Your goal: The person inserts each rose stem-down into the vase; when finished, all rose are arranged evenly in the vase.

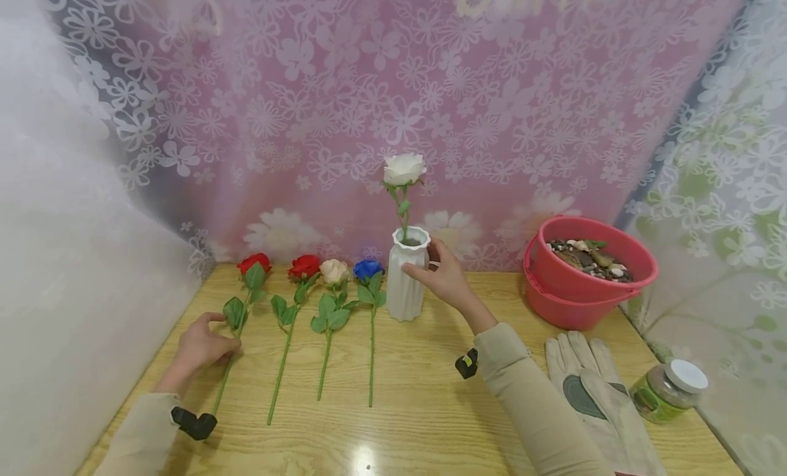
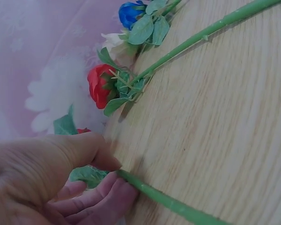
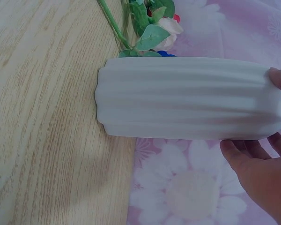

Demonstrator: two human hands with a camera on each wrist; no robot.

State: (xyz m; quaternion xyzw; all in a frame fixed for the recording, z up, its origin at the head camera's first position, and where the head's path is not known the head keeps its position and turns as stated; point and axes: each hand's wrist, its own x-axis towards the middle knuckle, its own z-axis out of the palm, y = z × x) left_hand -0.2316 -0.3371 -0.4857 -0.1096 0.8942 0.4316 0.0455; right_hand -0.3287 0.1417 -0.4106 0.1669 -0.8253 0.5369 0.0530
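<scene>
At the left, my left hand point(image 1: 201, 343) pinches the green stem point(image 2: 171, 202) of the outermost red rose point(image 1: 254, 262) between thumb and fingers. That rose lies on the table. My right hand point(image 1: 447, 278) grips the upper part of a white ribbed vase point(image 1: 404, 288), thumb on the front and fingers around the side. A single white rose point(image 1: 404, 169) stands upright in the vase. Between the hands lie a second red rose point(image 1: 304, 266), a cream rose point(image 1: 335, 272) and a blue rose point(image 1: 368, 270), stems toward me. The right wrist view shows the vase point(image 3: 187, 98) side-on.
Two stacked pink buckets point(image 1: 590, 257), the upper holding pebbles, stand at the back right. In front of them lie pale work gloves point(image 1: 584, 387) and a white-lidded jar point(image 1: 667, 390). A pink floral backdrop point(image 1: 344, 121) rises behind the wooden table point(image 1: 424, 408).
</scene>
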